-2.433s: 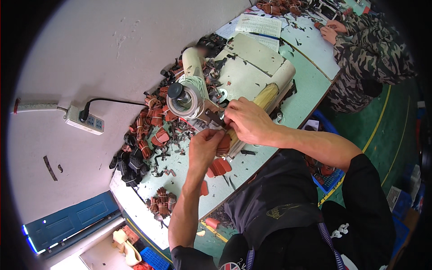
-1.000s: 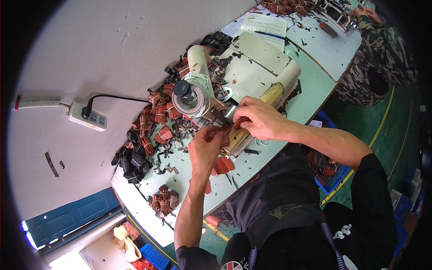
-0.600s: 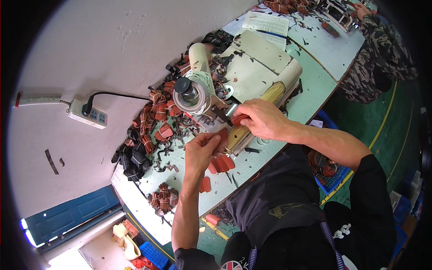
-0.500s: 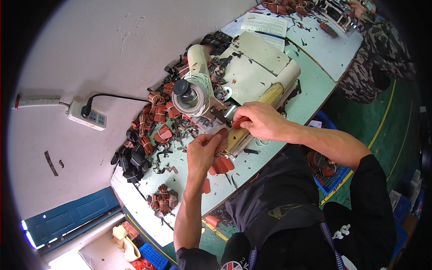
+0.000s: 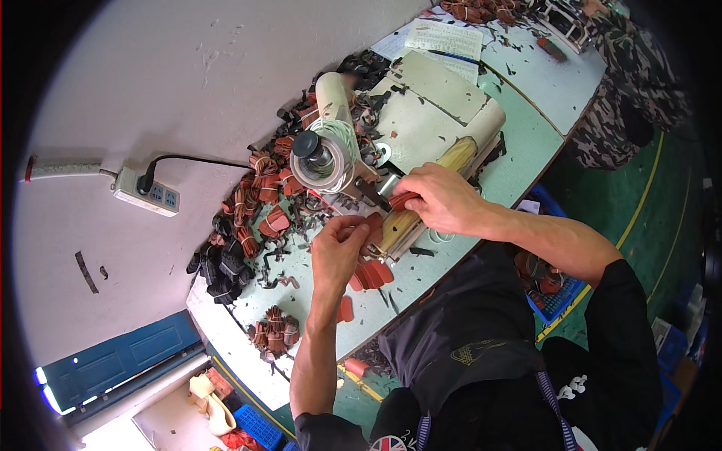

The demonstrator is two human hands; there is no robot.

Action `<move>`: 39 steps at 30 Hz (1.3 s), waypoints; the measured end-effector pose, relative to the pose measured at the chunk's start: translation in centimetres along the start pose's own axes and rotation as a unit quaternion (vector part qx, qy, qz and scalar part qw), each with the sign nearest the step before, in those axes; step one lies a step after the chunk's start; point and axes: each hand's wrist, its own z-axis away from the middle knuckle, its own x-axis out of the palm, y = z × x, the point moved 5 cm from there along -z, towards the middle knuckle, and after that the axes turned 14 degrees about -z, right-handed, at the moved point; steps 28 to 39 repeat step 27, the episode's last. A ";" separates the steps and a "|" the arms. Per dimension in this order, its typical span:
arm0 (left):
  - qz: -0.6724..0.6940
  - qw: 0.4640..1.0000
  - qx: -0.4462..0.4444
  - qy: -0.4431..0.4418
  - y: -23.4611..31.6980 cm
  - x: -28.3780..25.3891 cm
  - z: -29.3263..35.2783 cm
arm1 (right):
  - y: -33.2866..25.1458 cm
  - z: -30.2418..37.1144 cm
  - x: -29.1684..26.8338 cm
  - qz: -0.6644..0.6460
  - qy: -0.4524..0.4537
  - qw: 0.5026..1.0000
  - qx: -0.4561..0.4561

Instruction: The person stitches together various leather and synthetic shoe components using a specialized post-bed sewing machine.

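Note:
My left hand (image 5: 337,252) pinches a flat reddish-brown leather-like piece (image 5: 371,231) between thumb and fingers, at the front of a cream machine (image 5: 432,98). Just right of it, my right hand (image 5: 445,198) grips another reddish-brown piece (image 5: 404,201) near a silver metal cylinder (image 5: 389,186). Beneath my right hand runs the machine's edge, wrapped in yellowish tape (image 5: 397,229). Several flat red-brown pieces (image 5: 370,275) lie fanned out on the table below my left hand, and a single one (image 5: 344,309) lies nearer to me.
Tied bundles of brown strips (image 5: 274,333) and black ones (image 5: 222,264) sit on the pale green table (image 5: 481,177) among scraps. A lamp-like fixture (image 5: 320,158) stands left of the machine. Beyond are a notebook (image 5: 444,37) and a person in camouflage trousers (image 5: 628,98); a blue basket (image 5: 560,297) is at right.
My right hand has turned slightly, and more of its piece shows. The fingers of my left hand have shifted a little on their piece. The whole view has moved slightly.

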 end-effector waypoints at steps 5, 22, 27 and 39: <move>-0.076 0.997 -0.008 0.031 1.4 1.0 -1.1 | -0.4 -0.5 0.7 -0.080 -0.006 0.995 -0.066; 0.018 0.995 0.056 0.086 0.8 1.6 -0.8 | -0.8 0.3 0.3 -0.028 0.021 0.997 -0.075; 0.029 0.986 0.026 0.165 -3.0 -0.8 1.8 | -1.4 2.4 -2.8 0.064 0.107 0.948 -0.292; 0.029 0.986 0.026 0.165 -3.0 -0.8 1.8 | -1.4 2.4 -2.8 0.064 0.107 0.948 -0.292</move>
